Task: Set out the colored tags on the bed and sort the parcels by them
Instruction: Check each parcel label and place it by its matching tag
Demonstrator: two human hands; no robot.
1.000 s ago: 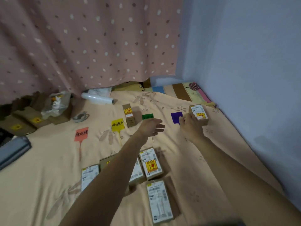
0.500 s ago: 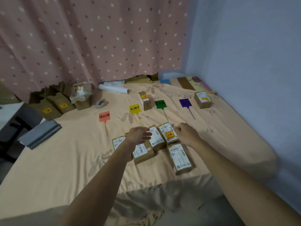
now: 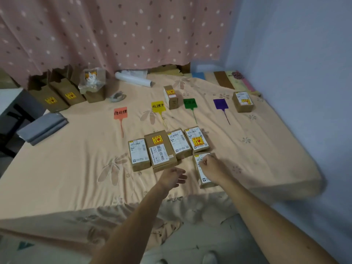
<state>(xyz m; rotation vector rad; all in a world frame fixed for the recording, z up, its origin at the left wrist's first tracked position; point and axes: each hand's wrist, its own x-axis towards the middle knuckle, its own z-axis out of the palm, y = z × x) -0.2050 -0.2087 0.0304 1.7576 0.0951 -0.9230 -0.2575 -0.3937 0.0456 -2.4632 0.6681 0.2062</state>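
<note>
Four tags lie in a row on the bed (image 3: 76, 168): a red tag (image 3: 120, 112), a yellow tag (image 3: 158, 106), a green tag (image 3: 189, 103) and a purple tag (image 3: 220, 104). One parcel (image 3: 170, 96) stands between yellow and green, another parcel (image 3: 243, 101) sits right of purple. Several parcels (image 3: 162, 147) lie in a row in the middle. My right hand (image 3: 212, 167) rests with curled fingers on the nearest parcel (image 3: 202, 175), covering much of its label. My left hand (image 3: 173, 177) hovers open just left of it, holding nothing.
Brown boxes (image 3: 57, 92) with yellow stickers and a plastic-wrapped item (image 3: 92, 80) line the back left by the dotted curtain. A white roll (image 3: 134, 80), a tape roll (image 3: 118, 96) and folded grey cloth (image 3: 42, 127) lie nearby. A blue wall bounds the right side.
Both hands have drawn back from the purple tag and far right parcel toward me. The right hand now rests on the nearest parcel; the view has pulled back.
</note>
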